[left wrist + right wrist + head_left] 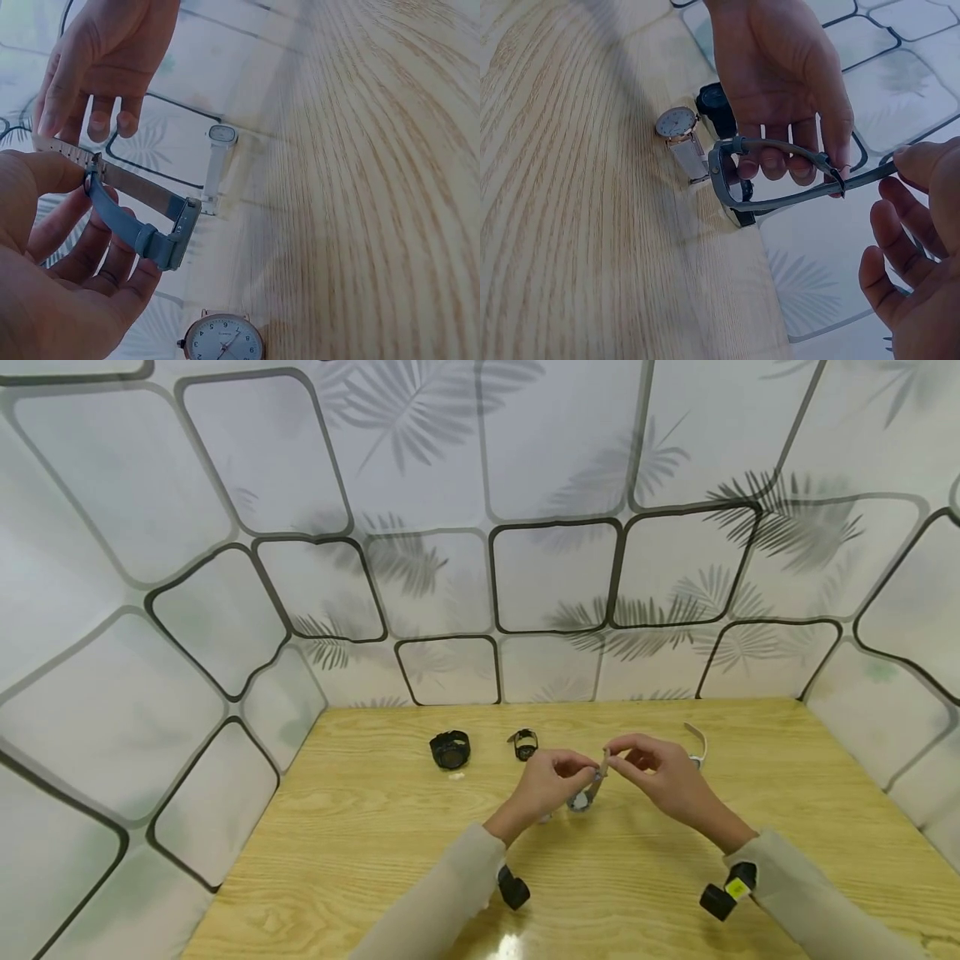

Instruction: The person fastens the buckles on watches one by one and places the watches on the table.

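Note:
Both hands hold a wristwatch with a blue-grey strap [580,801] just above the table, its band forming a loop. My left hand [551,781] pinches the strap at its metal buckle [95,161]. Between thumb and finger, my right hand [667,777] holds the free, holed end of the strap, which passes through the buckle. In the right wrist view the watch case [720,176] hangs at the far side of the loop, seen edge-on. Whether the buckle pin sits in a hole cannot be told.
A large black watch [451,752] and a smaller dark watch [525,745] stand toward the back of the wooden table [360,827]. Close to my left hand lies a rose-gold watch with a white dial [677,122]. A pale-strapped watch [217,161] is behind my right hand.

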A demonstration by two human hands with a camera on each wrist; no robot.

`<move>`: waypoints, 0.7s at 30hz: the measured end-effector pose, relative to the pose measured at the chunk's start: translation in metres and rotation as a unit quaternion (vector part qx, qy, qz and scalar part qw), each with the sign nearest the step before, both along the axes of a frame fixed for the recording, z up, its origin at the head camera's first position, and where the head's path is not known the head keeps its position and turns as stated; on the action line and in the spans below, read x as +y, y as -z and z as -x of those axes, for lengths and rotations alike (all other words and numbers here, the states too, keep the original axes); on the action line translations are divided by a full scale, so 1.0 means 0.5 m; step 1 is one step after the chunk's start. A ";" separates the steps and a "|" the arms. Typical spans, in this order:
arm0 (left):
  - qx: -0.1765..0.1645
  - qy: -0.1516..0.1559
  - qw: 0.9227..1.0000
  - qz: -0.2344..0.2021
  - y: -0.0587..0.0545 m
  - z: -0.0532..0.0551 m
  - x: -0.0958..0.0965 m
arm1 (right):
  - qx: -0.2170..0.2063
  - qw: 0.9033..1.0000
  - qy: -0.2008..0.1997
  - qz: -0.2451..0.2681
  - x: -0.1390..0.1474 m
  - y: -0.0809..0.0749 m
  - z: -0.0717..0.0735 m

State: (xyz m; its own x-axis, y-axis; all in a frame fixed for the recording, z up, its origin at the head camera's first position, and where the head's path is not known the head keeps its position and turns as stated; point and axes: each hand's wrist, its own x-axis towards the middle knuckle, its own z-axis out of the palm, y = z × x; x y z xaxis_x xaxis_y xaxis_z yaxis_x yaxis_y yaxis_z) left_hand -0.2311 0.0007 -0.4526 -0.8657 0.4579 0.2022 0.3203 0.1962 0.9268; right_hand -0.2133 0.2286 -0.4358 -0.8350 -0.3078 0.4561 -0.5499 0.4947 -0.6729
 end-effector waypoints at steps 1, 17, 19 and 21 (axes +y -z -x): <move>-0.001 -0.001 1.000 -0.001 0.000 0.000 0.001 | -0.001 1.000 -0.001 0.003 0.000 0.000 -0.001; -0.006 -0.020 1.000 0.019 -0.007 -0.003 0.013 | -0.015 0.998 -0.003 0.057 -0.004 -0.012 -0.025; -0.006 -0.018 1.000 0.019 -0.008 -0.003 0.014 | -0.011 0.998 -0.001 0.062 -0.011 -0.025 -0.035; -0.008 -0.014 1.000 0.018 -0.010 -0.004 0.015 | -0.010 0.998 0.000 0.069 -0.015 -0.037 -0.044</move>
State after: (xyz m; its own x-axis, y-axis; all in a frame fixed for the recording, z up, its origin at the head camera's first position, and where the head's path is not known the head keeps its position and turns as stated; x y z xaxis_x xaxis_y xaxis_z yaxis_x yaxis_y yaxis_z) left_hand -0.2292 0.0080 -0.4474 -0.8814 0.4400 0.1716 0.2990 0.2386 0.9239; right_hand -0.1911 0.2210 -0.4172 -0.8447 -0.2433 0.4768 -0.5352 0.3969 -0.7456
